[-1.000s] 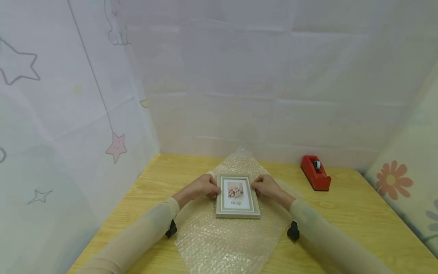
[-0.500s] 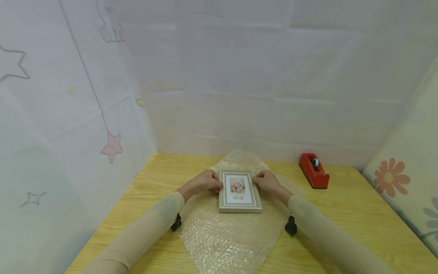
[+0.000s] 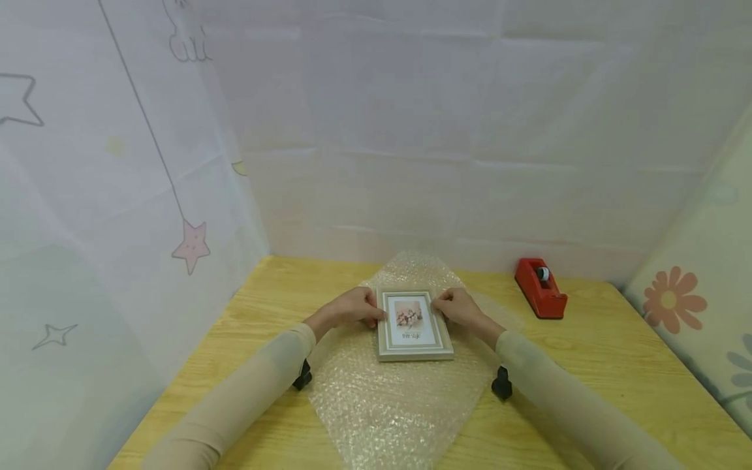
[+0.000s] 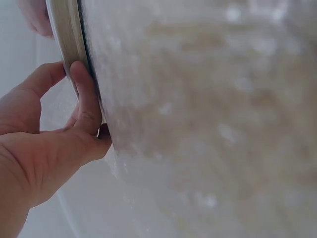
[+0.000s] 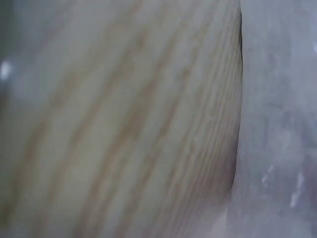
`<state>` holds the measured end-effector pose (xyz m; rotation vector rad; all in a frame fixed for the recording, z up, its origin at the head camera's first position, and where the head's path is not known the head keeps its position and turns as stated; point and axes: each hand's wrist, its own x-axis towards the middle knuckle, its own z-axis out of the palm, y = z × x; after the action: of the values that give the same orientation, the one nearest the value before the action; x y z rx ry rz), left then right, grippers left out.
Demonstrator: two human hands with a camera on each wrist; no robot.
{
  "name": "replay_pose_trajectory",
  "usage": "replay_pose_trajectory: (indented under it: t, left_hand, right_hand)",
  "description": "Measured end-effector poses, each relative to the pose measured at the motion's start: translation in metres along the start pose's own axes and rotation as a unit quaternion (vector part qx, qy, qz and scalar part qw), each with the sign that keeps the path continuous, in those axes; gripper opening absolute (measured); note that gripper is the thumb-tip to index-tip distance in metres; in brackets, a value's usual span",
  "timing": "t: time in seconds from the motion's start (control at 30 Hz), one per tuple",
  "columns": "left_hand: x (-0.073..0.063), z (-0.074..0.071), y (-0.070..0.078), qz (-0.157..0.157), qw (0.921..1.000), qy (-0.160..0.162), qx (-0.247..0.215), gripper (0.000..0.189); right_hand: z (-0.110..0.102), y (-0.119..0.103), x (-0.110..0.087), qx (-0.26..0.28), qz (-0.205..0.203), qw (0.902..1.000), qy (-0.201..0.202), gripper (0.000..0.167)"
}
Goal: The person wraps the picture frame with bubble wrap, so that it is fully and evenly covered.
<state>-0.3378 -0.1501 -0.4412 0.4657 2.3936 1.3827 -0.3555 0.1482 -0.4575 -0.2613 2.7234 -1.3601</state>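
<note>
A pale picture frame (image 3: 416,326) with a flower print lies face up over a sheet of bubble wrap (image 3: 399,405). My left hand (image 3: 352,307) pinches its left side, thumb on the near edge. On the opposite side, the fingers of my right hand (image 3: 462,308) grip the upper part of the right edge. The left wrist view shows the left hand (image 4: 54,141) with its fingers along the side of the frame (image 4: 69,29), close to the bubble wrap (image 4: 198,129). In the right wrist view neither the right hand nor the frame shows.
The bubble wrap lies cornerwise on a yellow wood-grain table (image 3: 587,378). A red tape dispenser (image 3: 540,290) stands at the back right. Behind the table hangs a pale cloth (image 3: 376,130), with printed drapes at both sides.
Both hands have shifted the picture frame slightly away and to the right over the bubble wrap, keeping their hold on its sides. The head view has moved a little too.
</note>
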Motion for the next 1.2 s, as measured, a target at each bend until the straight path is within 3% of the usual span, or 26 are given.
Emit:
replay_pose_trajectory:
  t: [0.1, 0.27, 0.57, 0.8, 1.0, 1.2]
  left_hand:
    - [-0.001, 0.0, 0.005, -0.004, 0.9999, 0.012, 0.006, 0.025]
    - [0.001, -0.003, 0.005, 0.0, 0.9996, 0.023, 0.015, 0.024]
    - [0.001, -0.009, 0.012, 0.014, 0.9989, 0.015, 0.041, 0.018]
    - [0.0, -0.009, 0.015, 0.014, 0.9976, 0.006, 0.067, 0.022]
    - [-0.012, -0.011, 0.01, 0.012, 0.9941, 0.005, 0.107, 0.024]
    - [-0.034, -0.016, 0.014, 0.05, 0.9923, -0.013, 0.113, 0.028]
  right_hand:
    - [-0.002, -0.001, -0.001, -0.002, -0.004, 1.0, 0.004, 0.026]
    - [-0.005, -0.004, -0.002, 0.012, -0.005, 0.9999, 0.007, 0.021]
    - [-0.011, -0.007, -0.004, -0.005, -0.021, 0.9998, 0.002, 0.029]
    - [-0.018, -0.003, -0.007, 0.009, -0.04, 0.9991, -0.005, 0.021]
    - [-0.021, -0.001, -0.009, 0.024, -0.044, 0.9979, -0.042, 0.019]
    - [-0.038, -0.005, -0.023, 0.044, -0.056, 0.995, -0.07, 0.021]
